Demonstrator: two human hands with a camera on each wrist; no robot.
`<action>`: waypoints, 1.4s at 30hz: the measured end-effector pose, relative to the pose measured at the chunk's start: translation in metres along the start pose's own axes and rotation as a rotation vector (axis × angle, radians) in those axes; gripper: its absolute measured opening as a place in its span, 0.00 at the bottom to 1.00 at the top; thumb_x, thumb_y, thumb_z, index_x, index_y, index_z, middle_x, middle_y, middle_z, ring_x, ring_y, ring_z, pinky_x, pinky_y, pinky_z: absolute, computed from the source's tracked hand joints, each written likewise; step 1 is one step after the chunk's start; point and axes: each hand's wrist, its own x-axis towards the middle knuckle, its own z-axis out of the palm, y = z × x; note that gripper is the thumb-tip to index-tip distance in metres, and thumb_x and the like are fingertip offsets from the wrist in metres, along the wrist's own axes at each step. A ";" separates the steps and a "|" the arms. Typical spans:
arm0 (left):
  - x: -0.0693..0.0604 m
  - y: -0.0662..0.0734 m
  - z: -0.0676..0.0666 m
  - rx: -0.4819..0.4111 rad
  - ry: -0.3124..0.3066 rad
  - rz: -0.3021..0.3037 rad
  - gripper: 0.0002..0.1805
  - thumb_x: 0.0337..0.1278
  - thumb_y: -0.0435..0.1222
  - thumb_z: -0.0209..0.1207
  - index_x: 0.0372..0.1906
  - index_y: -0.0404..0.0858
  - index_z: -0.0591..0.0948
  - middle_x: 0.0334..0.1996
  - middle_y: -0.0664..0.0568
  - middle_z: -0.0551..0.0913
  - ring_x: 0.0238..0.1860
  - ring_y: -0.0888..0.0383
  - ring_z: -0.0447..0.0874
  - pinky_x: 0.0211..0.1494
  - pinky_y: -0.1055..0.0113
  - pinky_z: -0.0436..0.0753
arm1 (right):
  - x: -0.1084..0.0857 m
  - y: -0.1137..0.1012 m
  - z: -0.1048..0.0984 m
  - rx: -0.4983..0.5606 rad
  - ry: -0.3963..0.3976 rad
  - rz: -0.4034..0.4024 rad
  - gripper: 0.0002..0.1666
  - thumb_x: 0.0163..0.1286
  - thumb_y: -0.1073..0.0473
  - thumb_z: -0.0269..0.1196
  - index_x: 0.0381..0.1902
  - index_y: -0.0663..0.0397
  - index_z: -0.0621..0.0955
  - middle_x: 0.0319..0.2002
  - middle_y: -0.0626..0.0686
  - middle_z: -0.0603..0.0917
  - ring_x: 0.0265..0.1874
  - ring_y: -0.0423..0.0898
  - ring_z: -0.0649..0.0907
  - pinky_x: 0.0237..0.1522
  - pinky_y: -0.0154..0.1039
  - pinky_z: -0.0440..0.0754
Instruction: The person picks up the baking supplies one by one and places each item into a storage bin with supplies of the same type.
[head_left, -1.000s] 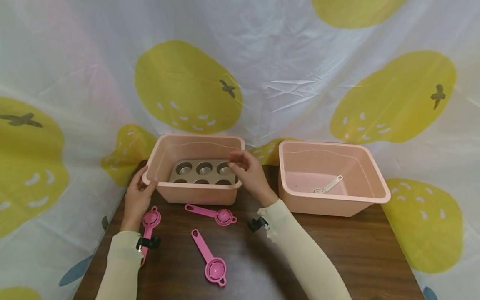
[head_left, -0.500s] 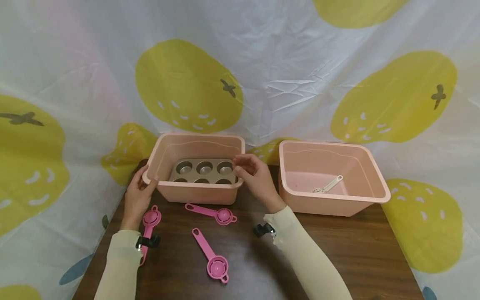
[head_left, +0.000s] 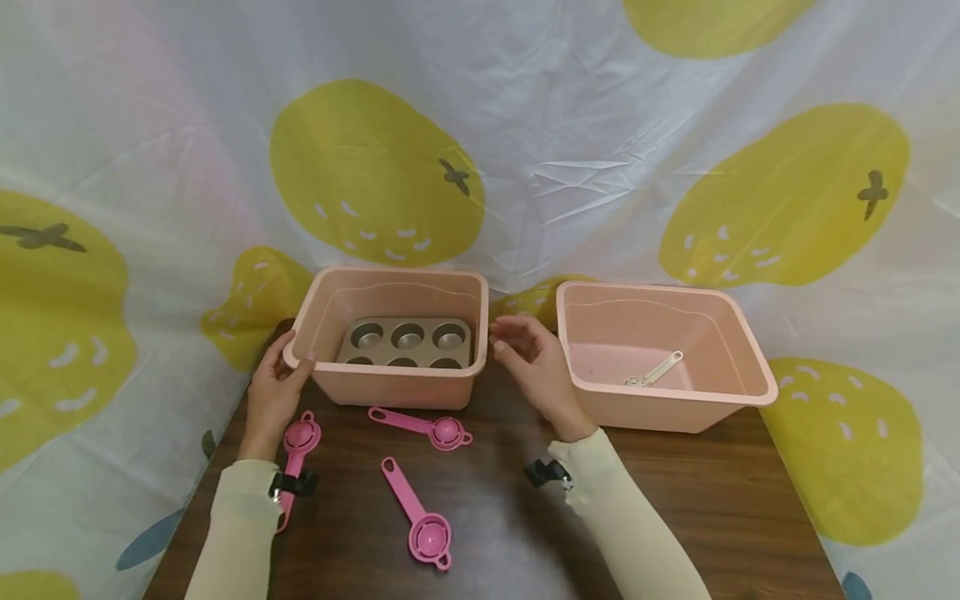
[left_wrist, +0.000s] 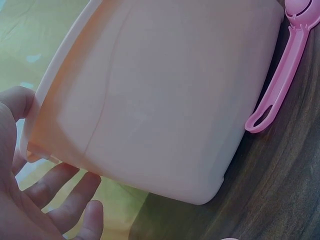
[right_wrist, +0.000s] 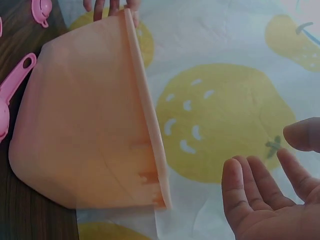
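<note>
The left bin (head_left: 386, 387), pale pink, stands toward the back of the dark wooden surface (head_left: 510, 533), held at one corner by the left hand (head_left: 275, 398); that grip matches the last second's, with the thumb over the front rim and the fingers along the left side. Just beside the left wrist lies a leftmost pink scoop (head_left: 302, 435) with a slotted cup, its handle partly hidden by the black strap (head_left: 296, 483). Inside the left bin sits a muffin tray (head_left: 408, 353), its cups bare and its front row partly cut off by the bin's front wall. In front of the bin, a crosswise pink scoop (head_left: 447, 432) lies just beside the base, and a nearest pink scoop (head_left: 430, 538) lies closer to the person. The real change is in the right hand (head_left: 542, 371): a second ago it was over the bin's right front corner, and it now hangs in the gap between the bins, released, thumb apart from loosely bent fingers, with nothing in them. I judge that this leaves the left bin steadied from one side only, with the placing there apparently finished. Farther right, the right bin (head_left: 652, 412) holds a pale-handled tool (head_left: 663, 367) whose head is too small to make out.
</note>
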 end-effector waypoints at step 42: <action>-0.004 0.007 -0.003 -0.023 -0.044 -0.021 0.37 0.75 0.54 0.60 0.84 0.61 0.62 0.79 0.46 0.70 0.69 0.48 0.74 0.50 0.72 0.77 | -0.050 -0.012 -0.115 -0.115 0.180 -0.036 0.20 0.73 0.72 0.64 0.61 0.75 0.77 0.48 0.46 0.89 0.48 0.37 0.88 0.49 0.27 0.87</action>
